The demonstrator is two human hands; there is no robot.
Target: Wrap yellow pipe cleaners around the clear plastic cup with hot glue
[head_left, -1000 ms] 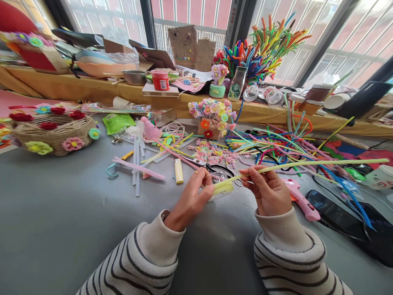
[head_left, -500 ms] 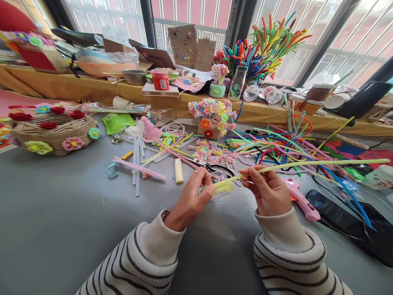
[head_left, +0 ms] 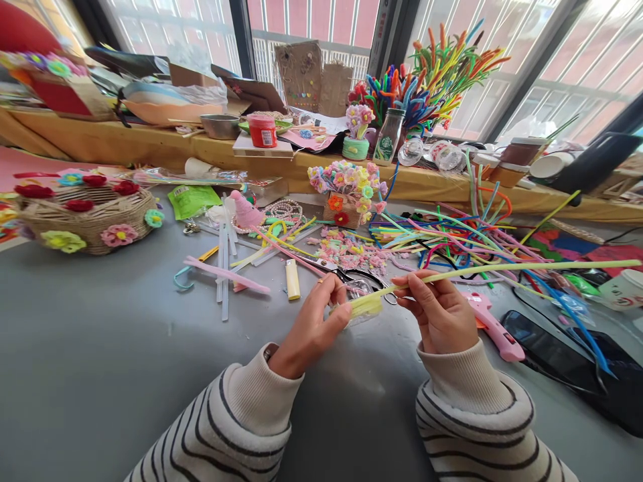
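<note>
A long pale yellow pipe cleaner [head_left: 502, 268] runs from the right edge down to my hands above the grey table [head_left: 100, 348]. My left hand [head_left: 314, 325] pinches its folded, bunched end [head_left: 366, 306] between thumb and fingers. A little further along, my right hand [head_left: 442, 311] grips the same stem with closed fingers. Both wrists are in striped sleeves. Just behind my hands lie black scissors [head_left: 359, 276], a yellow lighter [head_left: 292, 278] and small pink flower pieces [head_left: 351, 251].
A pink glue gun [head_left: 489, 321] and a black phone [head_left: 562, 351] lie at right. Loose coloured pipe cleaners [head_left: 452, 234] spread behind. A woven basket with flowers [head_left: 85, 214] stands at left, a flower bouquet [head_left: 346, 191] in the middle, a cluttered wooden ledge [head_left: 151, 144] at the back.
</note>
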